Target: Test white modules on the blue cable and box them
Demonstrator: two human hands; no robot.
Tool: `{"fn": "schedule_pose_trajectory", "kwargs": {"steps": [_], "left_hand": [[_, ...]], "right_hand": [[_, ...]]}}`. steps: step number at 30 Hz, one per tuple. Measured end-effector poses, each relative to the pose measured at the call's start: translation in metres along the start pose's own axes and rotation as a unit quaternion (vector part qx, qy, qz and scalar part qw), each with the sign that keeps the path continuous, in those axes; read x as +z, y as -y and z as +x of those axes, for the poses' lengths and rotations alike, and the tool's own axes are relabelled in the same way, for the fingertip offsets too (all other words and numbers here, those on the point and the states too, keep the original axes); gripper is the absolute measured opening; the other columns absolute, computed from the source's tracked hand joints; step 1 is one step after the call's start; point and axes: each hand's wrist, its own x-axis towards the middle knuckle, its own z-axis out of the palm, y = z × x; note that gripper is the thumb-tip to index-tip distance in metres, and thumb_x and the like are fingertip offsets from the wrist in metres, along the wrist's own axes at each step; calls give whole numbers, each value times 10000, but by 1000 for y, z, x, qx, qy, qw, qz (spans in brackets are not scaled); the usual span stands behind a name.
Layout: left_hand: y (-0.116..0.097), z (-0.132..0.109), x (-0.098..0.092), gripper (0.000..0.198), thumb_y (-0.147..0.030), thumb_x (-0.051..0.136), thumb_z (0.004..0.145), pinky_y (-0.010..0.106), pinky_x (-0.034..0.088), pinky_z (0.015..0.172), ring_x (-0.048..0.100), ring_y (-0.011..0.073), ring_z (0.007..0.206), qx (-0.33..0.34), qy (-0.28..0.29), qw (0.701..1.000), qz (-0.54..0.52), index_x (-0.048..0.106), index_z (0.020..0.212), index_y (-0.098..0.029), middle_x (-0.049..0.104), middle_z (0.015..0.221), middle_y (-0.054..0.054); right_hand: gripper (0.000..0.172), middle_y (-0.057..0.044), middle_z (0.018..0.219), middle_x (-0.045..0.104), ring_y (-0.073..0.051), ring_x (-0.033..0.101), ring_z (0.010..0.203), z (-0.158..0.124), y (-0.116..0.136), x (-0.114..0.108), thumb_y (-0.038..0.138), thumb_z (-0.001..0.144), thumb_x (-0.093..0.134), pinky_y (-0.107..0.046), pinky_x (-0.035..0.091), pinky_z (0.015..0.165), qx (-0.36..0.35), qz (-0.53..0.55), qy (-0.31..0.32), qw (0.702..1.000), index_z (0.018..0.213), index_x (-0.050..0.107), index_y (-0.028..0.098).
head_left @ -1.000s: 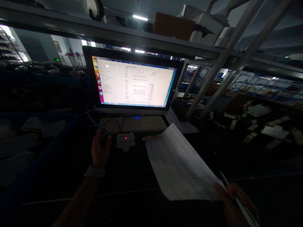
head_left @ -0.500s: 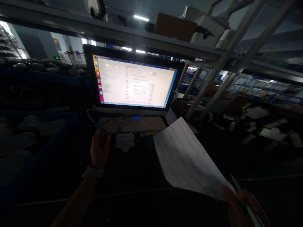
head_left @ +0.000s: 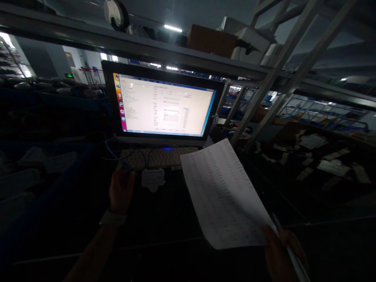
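Observation:
My left hand [head_left: 120, 192] is closed around the plug end of a blue cable [head_left: 114, 154], in front of the keyboard's left end. Right beside it lies a small white plastic module [head_left: 153, 178] with a rounded tab; in this dim light I cannot tell whether the plug touches it. At lower right, my right hand [head_left: 279, 252] pinches the near corner of a printed sheet of paper [head_left: 223, 192]. A pale pen [head_left: 295, 258] is held in the same hand, pointing up and left. The sheet slants over the dark bench and bends slightly.
A lit monitor [head_left: 164, 105] stands behind a light keyboard [head_left: 164, 157]. Overhead runs a metal shelf [head_left: 164, 49] bearing a cardboard box [head_left: 211, 40]. At left is a blue bin [head_left: 67, 172] with pale pieces; at right, a dark box [head_left: 296, 131] with labelled items.
My right hand has moved left with the paper and pen, and the sheet now covers more of the keyboard's right end. My left hand stays at the cable. The view has shifted slightly.

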Motion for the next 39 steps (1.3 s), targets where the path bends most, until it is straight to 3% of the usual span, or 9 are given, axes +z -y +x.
{"fn": "schedule_pose_trajectory", "kwargs": {"steps": [3, 6, 8, 10, 12, 14, 17, 22, 39], "left_hand": [[0, 0, -2, 444, -446, 618, 710, 339, 537, 720, 635, 200, 842, -9, -2, 1000, 29, 537, 1034, -155, 635, 960, 92], [1, 0, -1, 453, -441, 619, 711, 330, 538, 721, 636, 197, 857, -11, 2, 1000, 2, 523, 1053, -158, 633, 984, 98], [2, 0, -1, 452, -432, 623, 710, 317, 541, 702, 640, 190, 840, -10, 6, 1000, -15, 517, 1054, -158, 639, 976, 100], [2, 0, 0, 452, -433, 622, 710, 313, 543, 689, 643, 188, 827, -10, 9, 1000, -22, 516, 1051, -157, 644, 966, 100], [2, 0, 0, 455, -437, 623, 710, 321, 543, 701, 642, 192, 839, -8, 7, 1000, -15, 518, 1055, -159, 645, 971, 99], [2, 0, -1, 459, -430, 624, 715, 333, 540, 734, 637, 198, 877, -1, 9, 1000, -6, 517, 1072, -162, 638, 1001, 102], [1, 0, 0, 451, -413, 626, 714, 330, 542, 734, 637, 200, 882, 10, 12, 1000, -2, 520, 1070, -157, 636, 1001, 102], [0, 0, 0, 415, -392, 619, 723, 322, 546, 704, 643, 187, 827, 9, 0, 1000, -3, 529, 1049, -153, 644, 941, 88], [-2, 0, 0, 397, -397, 631, 714, 310, 555, 671, 650, 190, 815, 27, -3, 1000, -8, 537, 1020, -162, 649, 935, 88]], "right_hand": [[467, 54, 481, 331, -106, 335, 414, -8, 8, 37, 582, 713, 594, -263, 300, 374, 21, 2, -46, 999, 557, 324, 234], [451, 58, 484, 348, -98, 343, 423, -12, 12, 59, 564, 737, 583, -246, 314, 384, -14, -7, -15, 1000, 556, 349, 224], [414, 28, 549, 499, -110, 440, 456, -11, 11, 66, 542, 753, 579, -246, 377, 418, -65, -17, 15, 998, 578, 387, 220], [352, -57, 815, 661, -158, 584, 603, -9, 9, 68, 518, 762, 583, -269, 463, 511, -127, -26, 33, 991, 647, 443, 216], [313, -135, 1101, 635, -237, 635, 855, -9, 9, 69, 510, 763, 588, -339, 512, 657, -194, -56, 22, 979, 761, 500, 209], [323, -164, 1198, 585, -295, 584, 1037, -12, 11, 69, 504, 771, 582, -419, 503, 771, -261, -95, -4, 961, 859, 528, 198], [253, -139, 1172, 606, -279, 558, 1098, -26, 20, 71, 403, 815, 565, -424, 504, 813, -352, -114, 29, 929, 951, 540, 192], [257, -65, 1021, 679, -202, 643, 936, -46, 30, 80, 298, 829, 548, -329, 543, 737, -461, -113, 144, 868, 1067, 554, 200], [235, -98, 1092, 661, -242, 585, 1085, -36, -7, 78, 221, 808, 544, -391, 511, 849, -490, -109, 127, 855, 1039, 561, 183]]}}
